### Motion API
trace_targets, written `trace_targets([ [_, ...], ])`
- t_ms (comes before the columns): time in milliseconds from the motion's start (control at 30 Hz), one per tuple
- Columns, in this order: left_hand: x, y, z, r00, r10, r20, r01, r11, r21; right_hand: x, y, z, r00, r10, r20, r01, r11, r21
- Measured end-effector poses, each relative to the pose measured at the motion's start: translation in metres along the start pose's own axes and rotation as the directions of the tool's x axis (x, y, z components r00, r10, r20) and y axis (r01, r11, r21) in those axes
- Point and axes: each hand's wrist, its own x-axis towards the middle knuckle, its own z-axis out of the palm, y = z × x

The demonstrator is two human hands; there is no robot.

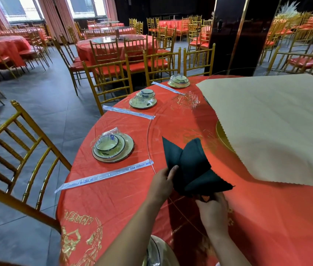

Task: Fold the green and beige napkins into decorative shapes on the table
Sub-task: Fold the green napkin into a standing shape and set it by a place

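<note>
A dark green napkin (190, 166), folded into a pointed shape with two upright tips, is held just above the red tablecloth (113, 198). My left hand (161, 184) pinches its left edge with thumb on top. My right hand (212, 210) grips its lower corner from beneath. A large beige napkin (271, 127) lies spread flat over the glass turntable at the right, its zigzag edge facing me.
Three wrapped dish sets (113, 146) (143, 99) (178, 81) line the table's left rim, with wrapped chopsticks (103, 175) between them. A glass turntable edge (150, 135) curves past the green napkin. Gold chairs (17, 150) ring the table; a wrapped bowl (155, 250) sits near me.
</note>
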Motion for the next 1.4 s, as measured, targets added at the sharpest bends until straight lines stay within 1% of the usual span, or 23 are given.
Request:
trace_targets([
  [33,0.000,0.001,0.000,1.000,-0.005,-0.003,0.005,1.000,0.012,-0.015,0.004,-0.002,1.000,0.013,-0.012,-0.013,0.999,-0.030],
  [67,0.000,0.002,0.001,1.000,-0.006,-0.010,0.007,0.999,0.032,-0.007,0.003,-0.003,0.999,0.011,-0.041,-0.013,0.998,-0.068],
  [100,-0.001,0.002,0.001,1.000,-0.005,-0.017,0.005,0.999,0.049,-0.009,0.007,-0.001,0.999,-0.032,-0.030,0.029,0.996,-0.088],
  [133,-0.001,0.002,0.000,1.000,-0.006,-0.019,0.007,0.999,0.054,-0.018,0.011,0.000,0.999,-0.033,-0.018,0.031,0.997,-0.077],
  [233,-0.004,0.004,-0.003,1.000,0.001,-0.004,-0.001,1.000,-0.010,-0.013,0.014,0.000,0.998,0.008,-0.062,-0.012,0.999,-0.049],
  [300,-0.006,0.007,-0.006,0.999,0.031,-0.019,-0.031,0.999,-0.028,-0.013,0.013,-0.001,0.999,-0.012,-0.052,0.009,0.998,-0.055],
  [367,-0.008,0.009,-0.008,0.997,0.066,-0.048,-0.068,0.997,-0.036,-0.017,0.013,0.000,0.994,-0.093,-0.057,0.085,0.989,-0.119],
  [433,-0.010,0.008,-0.010,0.995,0.084,-0.053,-0.086,0.996,-0.031,-0.018,0.009,-0.002,0.993,-0.106,-0.060,0.089,0.970,-0.227],
  [500,-0.009,0.004,-0.009,0.995,0.098,-0.019,-0.098,0.995,-0.004,-0.017,0.008,-0.004,0.990,-0.132,-0.058,0.110,0.951,-0.287],
  [567,-0.007,-0.001,-0.005,0.992,0.124,0.015,-0.125,0.990,0.066,-0.017,0.008,-0.004,0.988,-0.146,-0.042,0.127,0.947,-0.294],
  [633,-0.003,-0.007,0.000,0.989,0.147,0.027,-0.150,0.979,0.135,-0.016,0.008,-0.004,0.990,-0.131,-0.043,0.112,0.948,-0.296],
  [700,-0.001,-0.008,0.003,0.989,0.145,0.015,-0.145,0.980,0.136,-0.016,0.007,-0.005,0.994,-0.102,-0.035,0.086,0.944,-0.318],
  [833,0.002,-0.009,0.003,0.996,0.090,-0.025,-0.088,0.994,0.070,-0.017,0.006,-0.005,0.991,-0.137,-0.002,0.127,0.923,-0.363],
  [900,0.004,-0.007,0.001,0.999,0.045,0.020,-0.046,0.998,0.046,-0.017,0.003,-0.006,0.991,-0.130,-0.009,0.118,0.925,-0.362],
  [967,0.009,-0.001,-0.002,0.994,0.013,0.108,-0.018,0.999,0.039,-0.015,0.001,-0.005,0.996,-0.094,-0.008,0.086,0.935,-0.344],
  [1067,0.014,0.005,-0.006,0.980,-0.038,0.193,0.011,0.990,0.143,-0.013,0.002,-0.005,0.998,-0.065,0.017,0.067,0.933,-0.354],
  [1133,0.013,0.002,-0.007,0.982,-0.066,0.179,0.038,0.987,0.159,-0.013,0.003,-0.005,0.998,-0.062,0.015,0.063,0.941,-0.332],
  [1167,0.012,-0.002,-0.007,0.984,-0.066,0.165,0.043,0.990,0.137,-0.013,0.003,-0.005,0.999,-0.052,0.013,0.054,0.952,-0.300],
  [1267,0.006,-0.004,-0.009,0.987,-0.063,0.148,0.053,0.996,0.074,-0.011,0.001,-0.007,1.000,-0.006,0.022,0.009,0.986,-0.164],
  [1400,0.009,-0.012,-0.010,0.991,-0.030,0.129,0.019,0.996,0.086,-0.007,0.004,-0.008,1.000,0.007,0.027,-0.002,0.987,-0.160],
])
